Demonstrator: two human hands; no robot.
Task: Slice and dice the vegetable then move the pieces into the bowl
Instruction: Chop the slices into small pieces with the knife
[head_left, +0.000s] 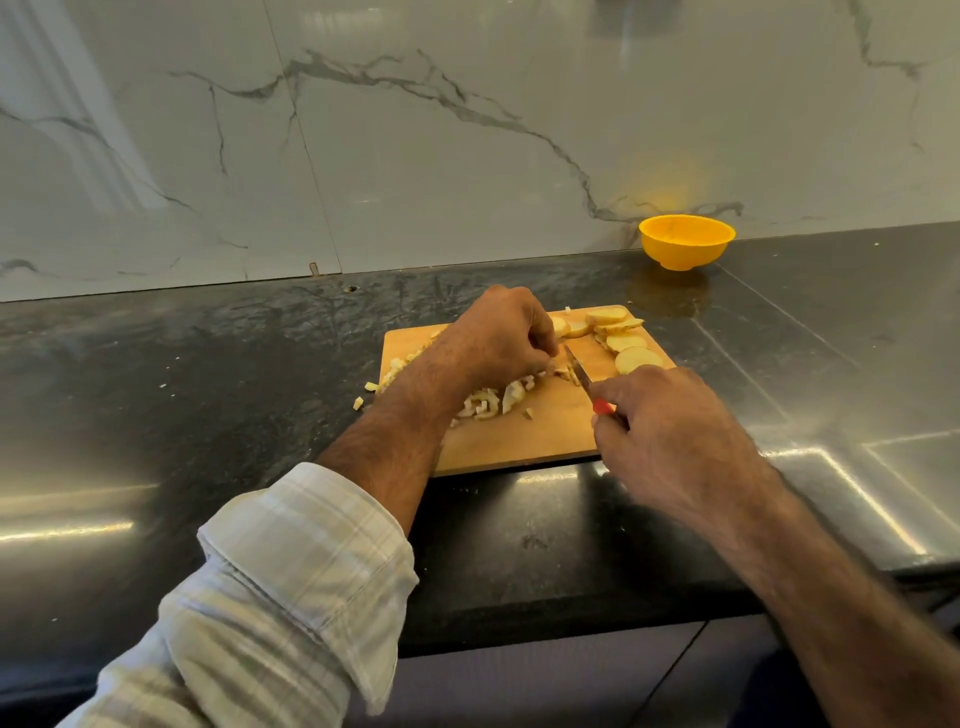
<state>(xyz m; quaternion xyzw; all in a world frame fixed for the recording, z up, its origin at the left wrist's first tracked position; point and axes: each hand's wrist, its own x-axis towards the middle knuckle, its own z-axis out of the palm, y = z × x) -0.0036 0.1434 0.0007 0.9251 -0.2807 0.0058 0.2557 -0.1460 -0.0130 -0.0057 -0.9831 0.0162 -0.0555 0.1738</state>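
Hiding much of the diced pile (488, 402), the left forearm crosses the board (519, 439), so the pieces cannot be counted. The left hand (496, 338) is curled, fingertips pressed together on a small piece that its knuckles mostly cover; what shape that piece has is hard to make out. The right hand (670, 441) is closed around the red handle of a knife (577, 371), and only a sliver of red shows beside the thumb. The blade points away from the person, its tip just beside the left fingertips, edge down on the board.

Round slices (626, 343) lie at the board's far right corner, overlapping; about seven show, with one partly behind the left hand. Two loose bits (363, 395) sit on the dark surface (208, 374) just off the board's left edge. One yellow bowl (685, 241) stands well apart at the back right, against the marble wall (415, 130); nothing is visible inside it. A rolled striped sleeve (291, 587) covers the left arm; the right arm is bare and cut off by the frame.
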